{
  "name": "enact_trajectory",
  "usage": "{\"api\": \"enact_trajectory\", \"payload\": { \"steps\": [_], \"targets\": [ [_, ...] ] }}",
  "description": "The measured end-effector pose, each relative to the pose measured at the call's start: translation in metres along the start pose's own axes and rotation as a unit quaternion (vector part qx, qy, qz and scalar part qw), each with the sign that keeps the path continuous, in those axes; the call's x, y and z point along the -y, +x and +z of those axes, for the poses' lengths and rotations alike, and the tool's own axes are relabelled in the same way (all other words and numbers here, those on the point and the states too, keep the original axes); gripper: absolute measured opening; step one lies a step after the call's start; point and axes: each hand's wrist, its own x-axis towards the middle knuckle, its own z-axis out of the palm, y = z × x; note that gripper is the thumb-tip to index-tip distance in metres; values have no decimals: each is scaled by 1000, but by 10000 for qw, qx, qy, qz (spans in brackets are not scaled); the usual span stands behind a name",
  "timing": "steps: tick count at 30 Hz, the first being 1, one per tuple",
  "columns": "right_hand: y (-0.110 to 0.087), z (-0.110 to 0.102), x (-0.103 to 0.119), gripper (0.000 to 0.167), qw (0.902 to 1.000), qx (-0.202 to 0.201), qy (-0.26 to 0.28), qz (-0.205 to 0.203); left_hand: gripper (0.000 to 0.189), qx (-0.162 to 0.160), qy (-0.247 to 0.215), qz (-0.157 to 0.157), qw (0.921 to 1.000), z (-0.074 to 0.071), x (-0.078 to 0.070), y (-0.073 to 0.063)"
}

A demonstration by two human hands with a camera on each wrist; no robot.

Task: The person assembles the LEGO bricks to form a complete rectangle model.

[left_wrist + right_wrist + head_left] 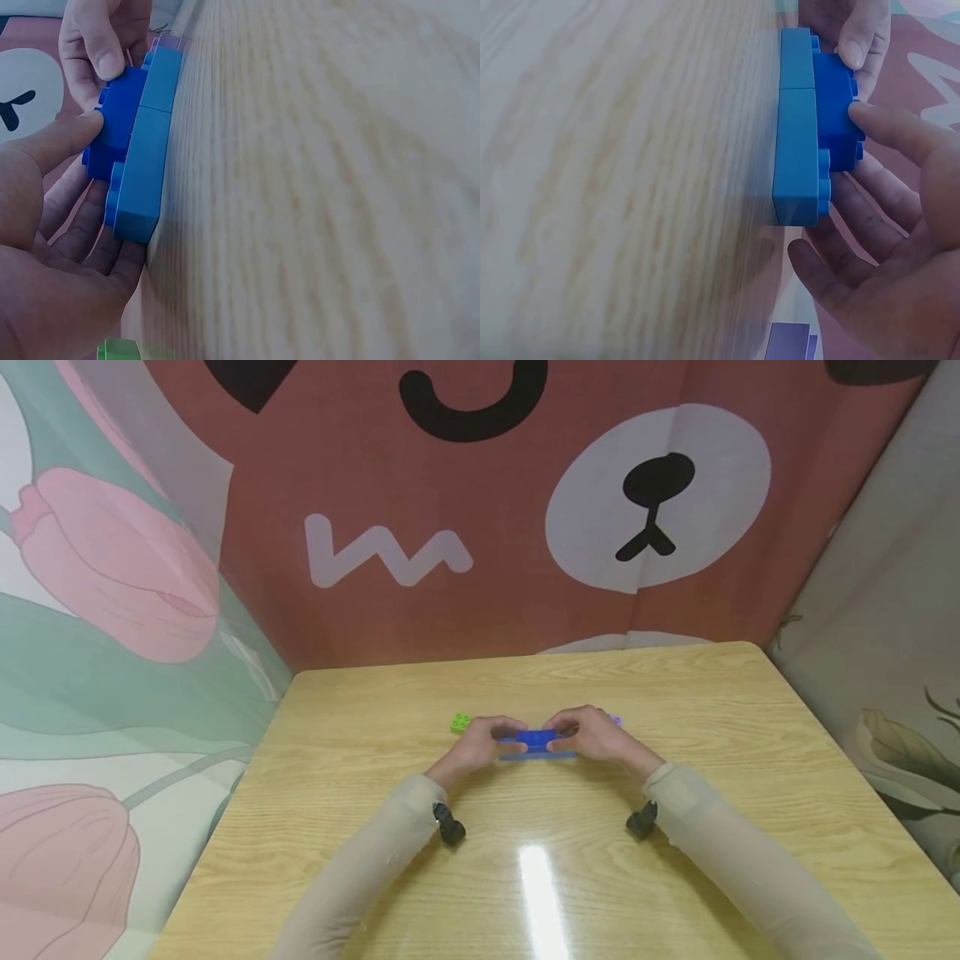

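Two light blue toy building bricks [537, 756] lie end to end on the table, their seam plain in the right wrist view. A dark blue brick [536, 738] sits on top across that seam, with studs of the light blue row [823, 184] showing past its end. My left hand [483, 743] pinches the dark blue brick's left part between thumb and fingers. On the other side, my right hand [594, 735] holds its right part the same way. Whether the dark blue brick is fully pressed down is hard to tell.
A green brick [461, 722] lies on the wooden table [360, 810] behind and left of my left hand. Partly hidden behind my right hand is a purple brick [617, 721]. Printed cloth [450, 618] hangs along the table's back edge.
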Motion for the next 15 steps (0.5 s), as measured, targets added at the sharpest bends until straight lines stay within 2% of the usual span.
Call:
{"api": "enact_trajectory", "payload": {
  "steps": [15],
  "targets": [
    [-7, -13, -3, 35, 9995, -293, 66, -55, 40, -26, 60, -48, 10000, 2, 0, 1]
  ]
}}
